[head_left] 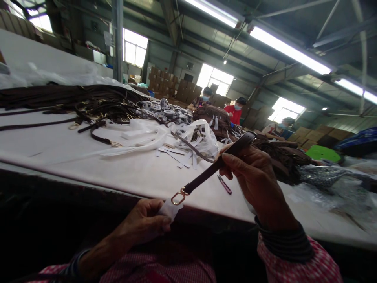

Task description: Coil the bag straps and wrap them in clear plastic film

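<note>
A dark brown strap (206, 175) slants down across the middle, with a gold-coloured metal clasp (178, 197) at its lower end. My right hand (253, 173) is closed round the strap's upper part, thumb in front. At the lower left, my left hand (147, 222) pinches a small piece of thin white wrapping (171, 211). The wrapping lies against the clasp's ring, just beyond my left fingertips. Both hands are at the front edge of the white table (138, 173).
Small thread snips (224, 184) lie beside the strap. Further back are white paper strips (176, 155), a clear plastic bag (203, 135), a heap of brown straps (106, 108) and crumpled plastic (338, 184) at the right. Several people work beyond the table.
</note>
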Demonstrator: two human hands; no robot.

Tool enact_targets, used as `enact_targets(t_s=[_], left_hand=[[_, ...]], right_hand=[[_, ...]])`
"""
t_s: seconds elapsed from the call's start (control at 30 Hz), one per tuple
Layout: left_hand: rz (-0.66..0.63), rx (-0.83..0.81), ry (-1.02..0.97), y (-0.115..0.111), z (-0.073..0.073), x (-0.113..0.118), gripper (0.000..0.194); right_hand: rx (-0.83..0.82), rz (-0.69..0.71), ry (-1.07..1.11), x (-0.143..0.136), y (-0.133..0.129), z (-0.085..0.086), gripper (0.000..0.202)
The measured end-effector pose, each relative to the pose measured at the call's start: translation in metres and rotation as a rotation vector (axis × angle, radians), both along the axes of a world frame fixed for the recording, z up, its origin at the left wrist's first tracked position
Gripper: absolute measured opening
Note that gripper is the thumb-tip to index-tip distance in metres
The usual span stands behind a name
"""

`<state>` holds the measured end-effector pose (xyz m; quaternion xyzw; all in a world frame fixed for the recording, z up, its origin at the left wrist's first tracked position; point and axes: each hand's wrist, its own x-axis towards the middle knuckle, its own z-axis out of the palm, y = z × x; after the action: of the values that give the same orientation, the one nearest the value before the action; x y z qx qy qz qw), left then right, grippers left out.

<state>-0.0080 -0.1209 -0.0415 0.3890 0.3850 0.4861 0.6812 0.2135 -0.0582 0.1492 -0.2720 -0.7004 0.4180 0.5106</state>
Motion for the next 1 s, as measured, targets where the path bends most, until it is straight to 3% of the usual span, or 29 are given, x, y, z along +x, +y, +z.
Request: enact_targets(t_s=[0.17, 0.27, 0.53, 0.77, 0.9, 1.0], left_hand=[[-0.069, 0.093, 0.078, 0.004, 0.007, -0.004, 0.035], [-0.077, 0.126, 0.118, 0.006, 0.020, -0.009, 0.031], [-0.106, 0.329, 0.345, 0.031, 0.084, -0.039, 0.030], [-0.103, 0.434, 0.355, 0.054, 0.138, -0.054, 0.033], [-0.108, 0.470, 0.425, 0.055, 0.149, -0.057, 0.034], [-0.082, 0.492, 0.506, 0.054, 0.152, -0.054, 0.032]], right_hand=[[-0.007, 0.054, -0.001, -0.001, -0.002, -0.002, 0.006], [-0.012, 0.078, 0.002, -0.003, -0.001, -0.002, 0.007], [0.042, 0.048, 0.114, -0.010, 0.009, 0.019, 0.012], [0.087, 0.057, 0.142, -0.039, 0.028, 0.042, 0.020], [0.077, 0.043, 0.175, -0.048, 0.033, 0.044, 0.021], [0.043, 0.094, 0.166, -0.047, 0.032, 0.037, 0.021]])
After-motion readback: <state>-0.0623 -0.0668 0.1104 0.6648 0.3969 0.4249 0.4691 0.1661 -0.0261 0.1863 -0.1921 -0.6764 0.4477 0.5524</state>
